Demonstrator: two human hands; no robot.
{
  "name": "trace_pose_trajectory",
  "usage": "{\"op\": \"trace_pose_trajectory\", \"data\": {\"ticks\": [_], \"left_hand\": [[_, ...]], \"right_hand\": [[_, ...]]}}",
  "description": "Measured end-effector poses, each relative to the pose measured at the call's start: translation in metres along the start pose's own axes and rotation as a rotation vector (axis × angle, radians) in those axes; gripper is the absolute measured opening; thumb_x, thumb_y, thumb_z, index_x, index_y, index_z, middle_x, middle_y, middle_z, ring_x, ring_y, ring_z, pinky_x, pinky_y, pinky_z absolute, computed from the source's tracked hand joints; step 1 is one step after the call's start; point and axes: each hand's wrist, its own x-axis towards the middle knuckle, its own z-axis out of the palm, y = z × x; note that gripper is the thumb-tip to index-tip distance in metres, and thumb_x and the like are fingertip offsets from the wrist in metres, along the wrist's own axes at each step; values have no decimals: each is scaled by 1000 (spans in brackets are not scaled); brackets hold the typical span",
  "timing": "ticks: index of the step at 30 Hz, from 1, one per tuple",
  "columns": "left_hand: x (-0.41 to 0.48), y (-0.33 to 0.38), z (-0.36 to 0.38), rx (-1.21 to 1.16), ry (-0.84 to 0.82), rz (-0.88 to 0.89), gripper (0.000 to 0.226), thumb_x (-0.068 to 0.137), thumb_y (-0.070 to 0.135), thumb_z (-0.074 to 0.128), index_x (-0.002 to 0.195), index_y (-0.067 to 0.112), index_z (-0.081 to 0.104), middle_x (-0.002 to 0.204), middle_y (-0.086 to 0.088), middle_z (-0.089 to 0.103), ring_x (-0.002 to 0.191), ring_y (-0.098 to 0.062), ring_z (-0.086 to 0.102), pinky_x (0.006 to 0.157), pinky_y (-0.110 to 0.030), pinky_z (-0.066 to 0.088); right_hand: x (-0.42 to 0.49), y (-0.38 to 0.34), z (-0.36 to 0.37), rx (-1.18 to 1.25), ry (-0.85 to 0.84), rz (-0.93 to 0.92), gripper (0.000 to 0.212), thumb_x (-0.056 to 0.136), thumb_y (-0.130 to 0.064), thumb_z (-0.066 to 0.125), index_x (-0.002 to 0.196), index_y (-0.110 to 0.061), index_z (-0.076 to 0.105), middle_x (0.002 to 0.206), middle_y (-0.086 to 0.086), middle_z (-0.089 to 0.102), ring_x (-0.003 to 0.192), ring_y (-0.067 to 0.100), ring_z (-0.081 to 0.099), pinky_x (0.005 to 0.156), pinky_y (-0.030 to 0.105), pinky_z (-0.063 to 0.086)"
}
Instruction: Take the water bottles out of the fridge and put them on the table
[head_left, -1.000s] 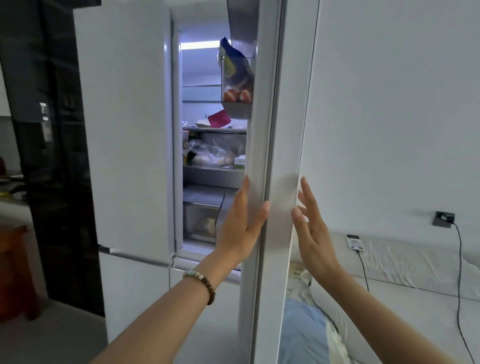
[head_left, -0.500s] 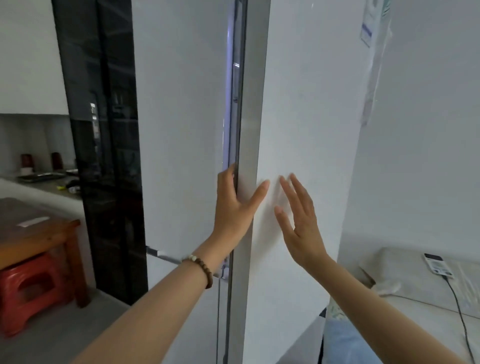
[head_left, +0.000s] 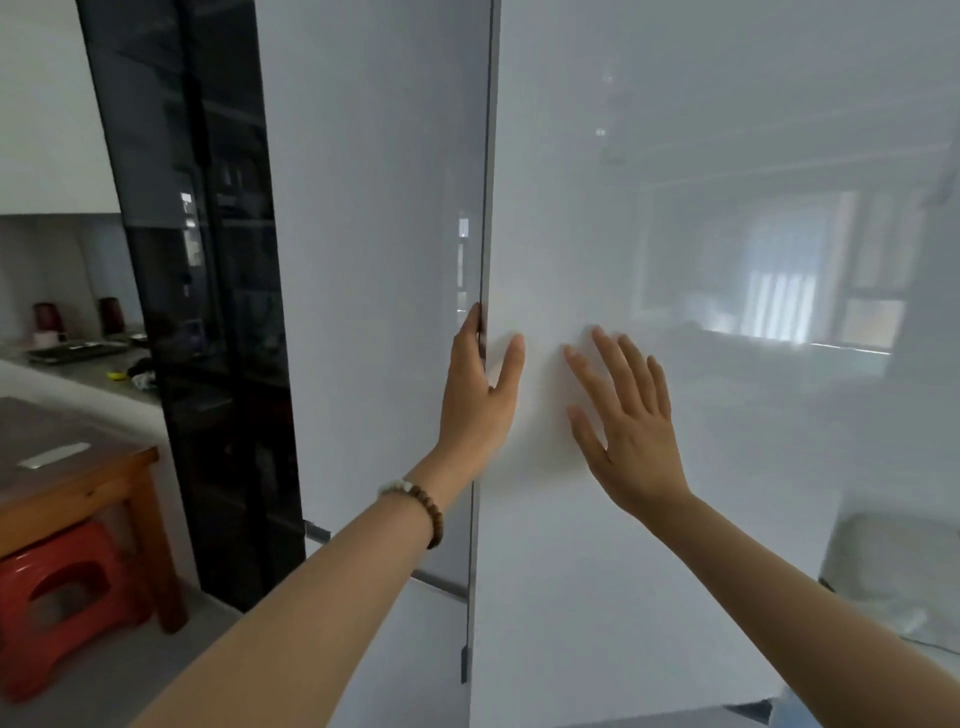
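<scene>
White glossy fridge door dead ahead, nearly closed; water bottles not visible. Left hand grasping its edge, thumb in front, fingers in the seam. Right hand flat against it, released and spread. Wooden desk far left.

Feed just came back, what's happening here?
A person has both hands on the white fridge door. The left hand holds its edge at the seam, thumb on the front; the right hand lies flat on the door face. The door looks all but closed. No water bottles are in view; the wooden table stands at left.
</scene>
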Motion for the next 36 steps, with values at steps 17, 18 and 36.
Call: {"op": "trace_pose_trajectory", "data": {"ticks": [17,18,36], "left_hand": [[110,-155,83,766,-26,503,55,100,31,29,150,18,9,159,-1,4,147,-20,-1,119,-43,-3],[113,-159,86,755,-15,507,54,100,33,26,150,19,9,159,1,1,147,-20,-1,119,-45,-3],[121,-165,25,686,-199,470,57,97,38,24,150,28,4,160,2,5,147,-15,-2,118,-41,-6]], "right_hand": [[52,104,131,-348,95,-258,48,93,-29,47,139,-21,43,148,5,35,140,22,27,116,45,16],[52,106,134,-376,95,-268,47,93,-29,47,138,-20,45,148,5,35,140,22,28,116,45,16],[62,52,96,-431,-89,-22,56,88,-31,40,144,-27,30,154,1,26,142,21,21,117,40,9]]}}
